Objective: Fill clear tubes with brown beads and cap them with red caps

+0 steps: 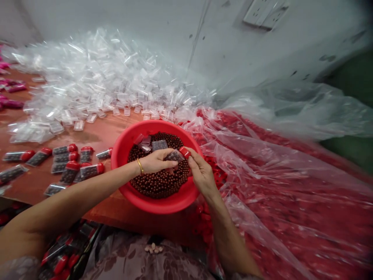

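Observation:
Over a red basin (160,208) of dark brown beads (157,184), my left hand (159,161) grips a small clear container (175,156) with dark beads inside. The fingers of my right hand (199,167) pinch a red cap (184,152) at the container's right end. Whether the cap is fully seated I cannot tell. Another bead-filled container (159,145) lies on the beads behind my left hand, beside some clear empty ones (143,142) at the basin's back left.
Red-capped containers (70,172) lie on the table (99,136) left of the basin. Behind them is a large heap of clear containers (96,77). A plastic bag of red caps (279,186) fills the right side. More capped containers (60,256) are below the table edge.

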Available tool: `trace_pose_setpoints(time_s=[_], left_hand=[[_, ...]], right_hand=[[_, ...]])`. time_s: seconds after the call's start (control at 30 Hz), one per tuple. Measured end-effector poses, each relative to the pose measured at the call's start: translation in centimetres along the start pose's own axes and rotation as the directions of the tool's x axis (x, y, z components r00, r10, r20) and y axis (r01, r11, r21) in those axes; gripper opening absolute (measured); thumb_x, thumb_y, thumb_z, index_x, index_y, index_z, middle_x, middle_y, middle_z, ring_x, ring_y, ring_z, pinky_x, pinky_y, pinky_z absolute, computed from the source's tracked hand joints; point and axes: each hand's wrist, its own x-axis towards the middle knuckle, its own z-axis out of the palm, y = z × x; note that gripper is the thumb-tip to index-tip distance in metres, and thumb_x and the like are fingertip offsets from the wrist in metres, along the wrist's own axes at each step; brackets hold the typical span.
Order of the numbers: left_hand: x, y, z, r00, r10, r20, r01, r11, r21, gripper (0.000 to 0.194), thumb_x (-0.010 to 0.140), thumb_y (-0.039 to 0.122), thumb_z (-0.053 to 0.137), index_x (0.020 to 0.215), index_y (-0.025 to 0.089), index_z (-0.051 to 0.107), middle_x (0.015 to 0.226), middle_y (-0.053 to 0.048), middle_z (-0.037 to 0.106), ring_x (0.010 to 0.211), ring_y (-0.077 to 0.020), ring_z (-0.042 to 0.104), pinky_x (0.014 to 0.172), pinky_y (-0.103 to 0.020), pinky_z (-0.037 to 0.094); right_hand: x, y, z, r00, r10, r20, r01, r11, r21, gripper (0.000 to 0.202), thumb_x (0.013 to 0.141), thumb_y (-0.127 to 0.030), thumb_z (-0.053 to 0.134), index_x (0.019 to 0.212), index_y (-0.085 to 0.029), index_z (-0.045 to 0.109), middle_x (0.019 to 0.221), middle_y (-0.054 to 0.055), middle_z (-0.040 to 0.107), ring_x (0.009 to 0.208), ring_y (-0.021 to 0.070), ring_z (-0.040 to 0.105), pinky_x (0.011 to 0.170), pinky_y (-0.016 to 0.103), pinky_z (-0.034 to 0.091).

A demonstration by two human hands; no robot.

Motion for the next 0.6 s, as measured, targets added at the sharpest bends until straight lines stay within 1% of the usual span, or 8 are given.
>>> trace_pose_setpoints(time_s=[0.07,0.1,0.17,0.27,0.37,0.43,0.53,0.6], left_hand=[[0.0,0.0,0.1,1.0,0.002,-0.009,-0.002,1.0,0.015,0.038,0.071,0.038,0.071,0.091,0.013,0.051,0.071,0.004,0.054,0.058,-0.0062,0.054,0.058,-0.021,0.047],[-0.1,0.0,0.1,1.0,0.001,-0.012,-0.001,0.999,0.032,0.038,0.071,0.04,0.07,0.09,0.013,0.051,0.07,0.004,0.053,0.057,-0.006,0.053,0.056,-0.021,0.047],[-0.2,0.0,0.1,1.0,-0.001,-0.022,0.003,0.996,0.089,0.039,0.072,0.043,0.068,0.089,0.013,0.049,0.068,0.005,0.052,0.054,-0.0051,0.05,0.052,-0.019,0.044],[-0.5,-0.1,0.1,0.999,0.003,-0.053,0.007,0.983,0.182,0.038,0.075,0.045,0.063,0.09,0.014,0.048,0.068,0.005,0.049,0.052,-0.0044,0.046,0.05,-0.019,0.042],[-0.7,0.0,0.2,0.999,0.006,-0.048,0.008,0.956,0.295,0.033,0.078,0.043,0.058,0.089,0.014,0.049,0.069,0.005,0.048,0.054,-0.0056,0.045,0.05,-0.02,0.04],[-0.7,0.1,0.3,0.999,0.017,-0.038,-0.001,0.924,0.383,0.026,0.08,0.039,0.055,0.086,0.014,0.049,0.068,0.004,0.047,0.056,-0.0068,0.045,0.052,-0.02,0.038],[-0.6,0.3,0.4,0.998,0.055,-0.04,-0.031,0.888,0.459,0.02,0.079,0.033,0.054,0.08,0.014,0.049,0.067,0.003,0.047,0.059,-0.0081,0.043,0.055,-0.02,0.036],[-0.5,0.4,0.5,0.996,0.079,-0.038,-0.054,0.894,0.446,0.02,0.078,0.032,0.055,0.08,0.014,0.049,0.068,0.003,0.047,0.061,-0.0086,0.042,0.057,-0.021,0.037]], right_hand=[[-0.2,-0.2,0.4,0.998,-0.055,-0.003,0.054,0.996,-0.069,0.036,0.092,-0.032,0.043,0.124,-0.025,0.057,0.099,0.005,0.065,0.086,0.0151,0.061,0.074,0.028,0.051],[-0.3,-0.3,0.6,0.998,-0.07,0.006,0.07,0.993,-0.096,0.037,0.092,-0.031,0.043,0.126,-0.025,0.056,0.096,0.005,0.065,0.085,0.015,0.061,0.076,0.029,0.051],[-0.4,-0.2,0.8,0.994,-0.109,0.024,0.111,0.982,-0.153,0.039,0.092,-0.029,0.043,0.129,-0.025,0.053,0.088,0.005,0.063,0.079,0.0146,0.06,0.075,0.029,0.05],[-0.5,0.0,0.6,0.986,-0.151,0.073,0.162,0.967,-0.198,0.041,0.093,-0.027,0.041,0.133,-0.025,0.049,0.087,0.005,0.063,0.078,0.0146,0.059,0.073,0.028,0.05],[-0.6,-0.2,-0.1,0.968,-0.209,0.142,0.243,0.925,-0.294,0.041,0.092,-0.025,0.042,0.132,-0.023,0.05,0.077,0.003,0.06,0.069,0.014,0.058,0.066,0.026,0.05],[-0.6,-0.3,-0.5,0.944,-0.26,0.201,0.317,0.881,-0.35,0.042,0.09,-0.022,0.043,0.132,-0.021,0.051,0.071,0.002,0.058,0.063,0.0138,0.057,0.061,0.025,0.049],[-0.5,-0.6,-1.0,0.91,-0.315,0.271,0.394,0.861,-0.321,0.044,0.09,-0.02,0.044,0.133,-0.017,0.05,0.076,0.005,0.063,0.066,0.0147,0.06,0.062,0.026,0.05],[-0.2,-0.9,-1.3,0.911,-0.332,0.247,0.392,0.882,-0.261,0.041,0.09,-0.022,0.043,0.13,-0.017,0.052,0.083,0.007,0.067,0.07,0.0155,0.063,0.066,0.027,0.052]])
